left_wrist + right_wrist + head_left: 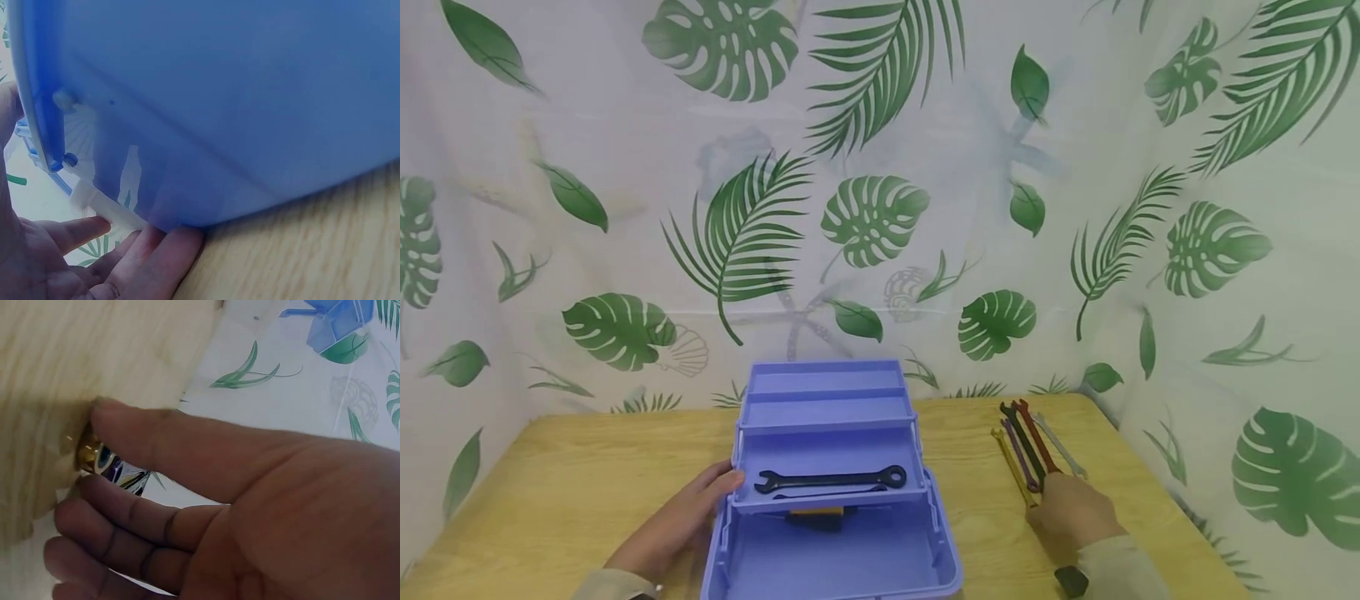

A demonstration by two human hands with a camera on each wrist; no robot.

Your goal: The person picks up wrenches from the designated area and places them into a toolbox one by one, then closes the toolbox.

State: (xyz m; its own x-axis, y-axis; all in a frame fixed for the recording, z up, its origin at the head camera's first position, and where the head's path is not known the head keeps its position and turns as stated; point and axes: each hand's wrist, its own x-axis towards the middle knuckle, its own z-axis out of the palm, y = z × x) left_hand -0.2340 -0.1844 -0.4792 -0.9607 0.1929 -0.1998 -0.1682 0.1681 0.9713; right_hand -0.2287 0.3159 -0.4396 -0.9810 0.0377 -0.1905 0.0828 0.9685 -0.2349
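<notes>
A lilac-blue toolbox (842, 567) stands on the table with its stepped trays raised. My left hand (688, 517) rests against its left side, the thumb at a tray corner. In the left wrist view, its fingers (165, 256) touch the box's outer wall. Several wrenches lie fanned out to the right, among them a purple one (1018, 450), a black one (1030, 442), a red one (1037, 437) and a silver one (1060, 446). My right hand (1075, 508) pinches the near end of the gold wrench (89, 453) between thumb and index finger.
A black combination wrench (831, 480) lies in the lowest raised tray, with part of another dark wrench (850, 493) behind the lip. Under that tray shows an orange and black object (817, 518). A leaf-printed sheet (925, 208) hangs behind the wooden table (602, 467).
</notes>
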